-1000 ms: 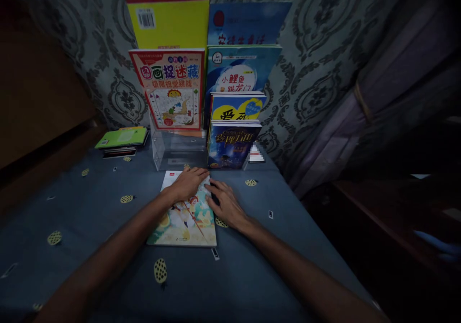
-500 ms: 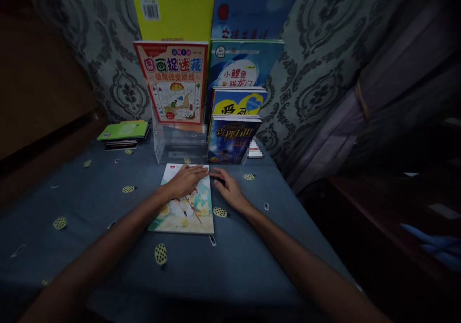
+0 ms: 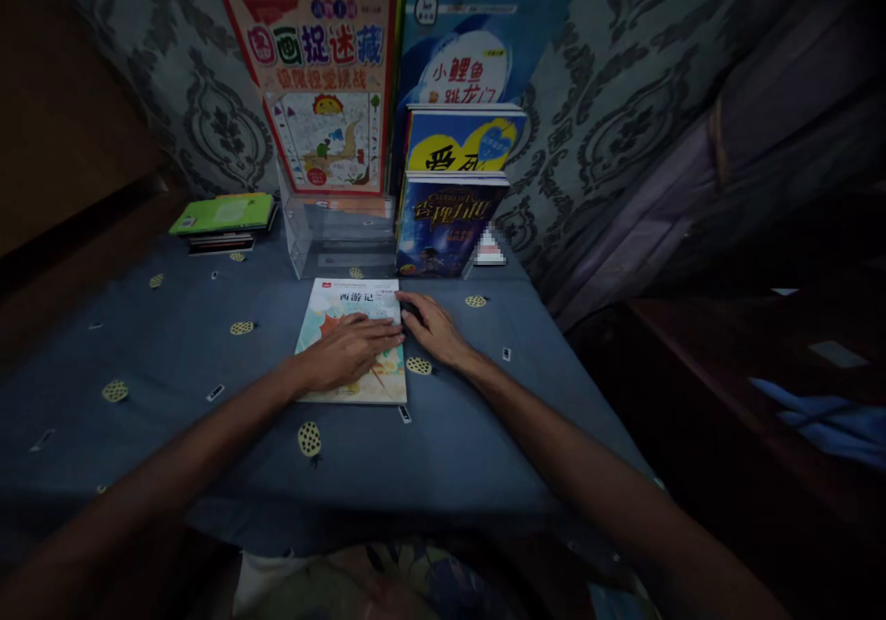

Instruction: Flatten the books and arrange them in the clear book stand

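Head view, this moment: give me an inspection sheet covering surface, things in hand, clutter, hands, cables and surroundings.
Surface: table under a dark blue cloth with yellow oval prints.
Things in hand: picture book lying flat, cover up, in front of the clear display rack.
Clutter: four books standing in the rack; green book stack at far left.
Hands: left hand flat on the book's cover; right hand at the book's right edge, fingertips at its upper corner; grip cannot be judged.
Cables: nothing seen.
Surroundings: patterned wallpaper, dark curtain at right.
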Available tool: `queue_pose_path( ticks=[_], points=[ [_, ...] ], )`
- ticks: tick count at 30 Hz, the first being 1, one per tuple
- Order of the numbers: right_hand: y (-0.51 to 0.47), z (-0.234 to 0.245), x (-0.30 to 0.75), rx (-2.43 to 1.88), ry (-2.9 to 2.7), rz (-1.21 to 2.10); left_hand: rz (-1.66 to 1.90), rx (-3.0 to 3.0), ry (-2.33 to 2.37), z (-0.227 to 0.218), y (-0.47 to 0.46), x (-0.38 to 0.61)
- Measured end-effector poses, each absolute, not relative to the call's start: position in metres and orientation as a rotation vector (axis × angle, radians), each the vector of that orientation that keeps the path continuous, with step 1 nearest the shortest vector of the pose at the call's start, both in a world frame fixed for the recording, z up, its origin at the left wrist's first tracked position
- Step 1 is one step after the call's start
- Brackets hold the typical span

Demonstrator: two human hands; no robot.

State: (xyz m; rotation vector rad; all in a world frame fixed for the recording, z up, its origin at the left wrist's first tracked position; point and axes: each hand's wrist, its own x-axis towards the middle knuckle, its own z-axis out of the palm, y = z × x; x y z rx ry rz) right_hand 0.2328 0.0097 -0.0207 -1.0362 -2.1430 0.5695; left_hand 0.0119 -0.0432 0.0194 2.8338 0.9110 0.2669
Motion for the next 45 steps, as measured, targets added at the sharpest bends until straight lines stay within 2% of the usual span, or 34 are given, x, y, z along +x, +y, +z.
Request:
queue_pose_path(
  ticks=[12,16,24,32,39,45],
  points=[
    [0.002,-0.018,0.231,-1.035,-2.263,0.442,0.222,2.76,0.774,0.032,-0.1,0.007],
    [0.003,-0.022,0.231,-1.042,-2.284,0.386,0.294,2.8,0.901,0.028,-0.075,-0.005],
    [0.005,-0.023,0.232,-1.03,-2.318,0.332,0.488,2.652,1.444,0.009,0.011,-0.072],
    [0.013,0.0,0.204,-0.934,-2.548,0.211,0.779,2.474,1.345,-0.005,0.027,-0.09],
    [0.027,0.006,0.128,-0.792,-2.682,0.28,0.863,2.381,1.308,-0.012,0.032,-0.095],
    [-0.003,0.007,0.114,-0.616,-2.712,0.295,0.913,2.343,1.285,-0.016,0.034,-0.098]
  ],
)
